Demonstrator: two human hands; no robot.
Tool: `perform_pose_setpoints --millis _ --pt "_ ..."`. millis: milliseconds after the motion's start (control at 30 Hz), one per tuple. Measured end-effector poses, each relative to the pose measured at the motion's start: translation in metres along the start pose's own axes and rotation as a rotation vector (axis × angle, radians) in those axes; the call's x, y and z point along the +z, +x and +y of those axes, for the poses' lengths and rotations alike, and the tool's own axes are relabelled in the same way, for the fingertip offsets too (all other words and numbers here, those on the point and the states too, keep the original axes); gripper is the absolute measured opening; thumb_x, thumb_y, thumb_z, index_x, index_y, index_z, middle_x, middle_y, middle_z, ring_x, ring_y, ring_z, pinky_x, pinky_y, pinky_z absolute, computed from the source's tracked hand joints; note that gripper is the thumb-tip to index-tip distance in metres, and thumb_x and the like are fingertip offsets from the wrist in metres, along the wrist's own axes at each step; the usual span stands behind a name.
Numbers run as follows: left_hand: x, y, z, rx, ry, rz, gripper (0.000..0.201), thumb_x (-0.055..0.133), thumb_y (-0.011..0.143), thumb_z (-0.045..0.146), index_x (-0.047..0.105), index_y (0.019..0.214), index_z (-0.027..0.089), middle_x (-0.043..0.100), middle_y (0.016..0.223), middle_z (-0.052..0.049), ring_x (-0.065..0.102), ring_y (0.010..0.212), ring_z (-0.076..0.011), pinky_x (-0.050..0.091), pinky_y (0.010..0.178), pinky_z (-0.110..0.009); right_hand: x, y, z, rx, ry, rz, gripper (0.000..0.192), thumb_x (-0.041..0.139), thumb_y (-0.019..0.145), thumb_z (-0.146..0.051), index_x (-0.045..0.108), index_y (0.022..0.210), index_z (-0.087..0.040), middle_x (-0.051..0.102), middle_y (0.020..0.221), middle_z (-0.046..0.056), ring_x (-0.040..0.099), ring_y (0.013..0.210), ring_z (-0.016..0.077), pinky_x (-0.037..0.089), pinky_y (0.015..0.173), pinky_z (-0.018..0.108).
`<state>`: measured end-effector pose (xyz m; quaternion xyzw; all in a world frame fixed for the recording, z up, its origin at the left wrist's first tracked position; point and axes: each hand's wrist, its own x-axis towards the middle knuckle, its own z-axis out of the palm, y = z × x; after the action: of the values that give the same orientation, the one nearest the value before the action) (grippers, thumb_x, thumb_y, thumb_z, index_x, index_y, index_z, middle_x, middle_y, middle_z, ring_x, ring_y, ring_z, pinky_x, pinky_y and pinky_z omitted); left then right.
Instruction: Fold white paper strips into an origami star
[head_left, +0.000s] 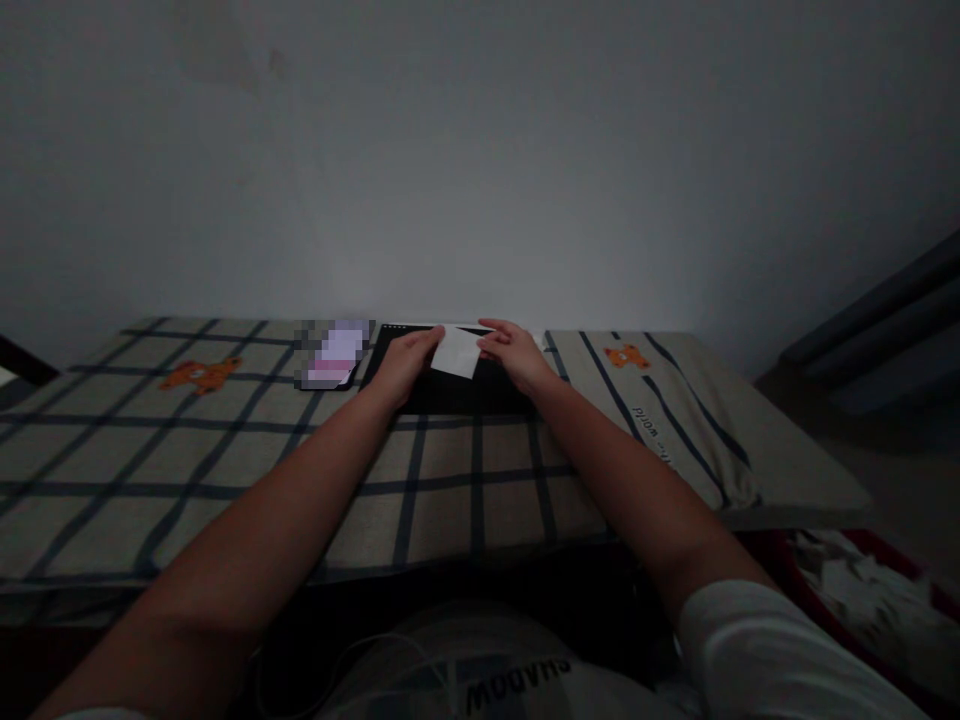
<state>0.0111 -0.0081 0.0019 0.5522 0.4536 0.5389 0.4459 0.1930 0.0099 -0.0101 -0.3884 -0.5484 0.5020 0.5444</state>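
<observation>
A small white sheet of paper (456,353) is held tilted between my two hands, above a flat black sheet or notebook cover (450,399) with a row of small holes or marks at its far left corner. My left hand (407,362) pinches the paper's upper left corner between thumb and finger. On the other side, my right hand (517,352) grips the right edge with thumb and fingertips, its index finger lifted a little. Something pale, partly hidden by my right hand, lies along the far edge of the black sheet.
A phone (337,355) with a lit, blurred screen lies left of the black sheet. Under everything is a checked tablecloth (225,450) with orange cat figures, creased at the right. A grey wall (480,160) stands behind. Below right is a red bin (787,560) of crumpled white material.
</observation>
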Motion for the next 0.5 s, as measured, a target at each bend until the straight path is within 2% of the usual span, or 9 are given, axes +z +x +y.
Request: perform_pose_setpoints --millis 100,300,367,500 --pt "-0.0014 -0.0006 -0.001 0.031 -0.002 -0.076 0.037 0.068 0.065 0.048 0.07 0.082 0.016 0.068 0.081 -0.006 0.059 0.069 -0.0166 0.045 0.065 -0.027 -0.0006 -0.0004 0.0008 -0.022 -0.021 -0.023 0.045 0.066 0.068 -0.02 0.058 0.112 -0.02 0.061 0.074 -0.002 0.057 0.068 0.0093 0.049 0.073 0.026" --pt "-0.0034 0.0021 -0.0038 0.006 -0.006 -0.044 0.033 0.073 0.06 0.044 0.068 0.078 0.016 0.067 0.079 -0.005 0.057 0.067 -0.0154 0.044 0.065 -0.027 0.0015 -0.0015 -0.0008 0.022 0.077 -0.016 0.048 0.066 0.07 -0.018 0.055 0.117 -0.022 0.062 0.078 -0.002 0.058 0.07 0.0089 0.05 0.075 0.026" --pt "-0.0033 0.0026 -0.0033 0.018 -0.011 -0.023 0.033 0.073 0.06 0.043 0.067 0.078 0.016 0.067 0.079 -0.005 0.057 0.067 -0.0156 0.044 0.065 -0.027 0.0024 -0.0016 -0.0018 0.07 0.117 0.001 0.038 0.065 0.072 -0.019 0.058 0.109 -0.019 0.063 0.079 -0.001 0.058 0.07 0.0086 0.05 0.076 0.026" --pt "-0.0029 0.0015 -0.0021 0.027 -0.017 -0.034 0.028 0.072 0.06 0.04 0.065 0.073 0.017 0.064 0.072 -0.002 0.054 0.062 -0.014 0.043 0.061 -0.026 0.003 -0.0015 -0.0016 0.136 0.085 -0.022 0.011 0.065 0.073 -0.022 0.063 0.08 -0.014 0.063 0.076 0.002 0.057 0.067 0.0083 0.05 0.074 0.025"
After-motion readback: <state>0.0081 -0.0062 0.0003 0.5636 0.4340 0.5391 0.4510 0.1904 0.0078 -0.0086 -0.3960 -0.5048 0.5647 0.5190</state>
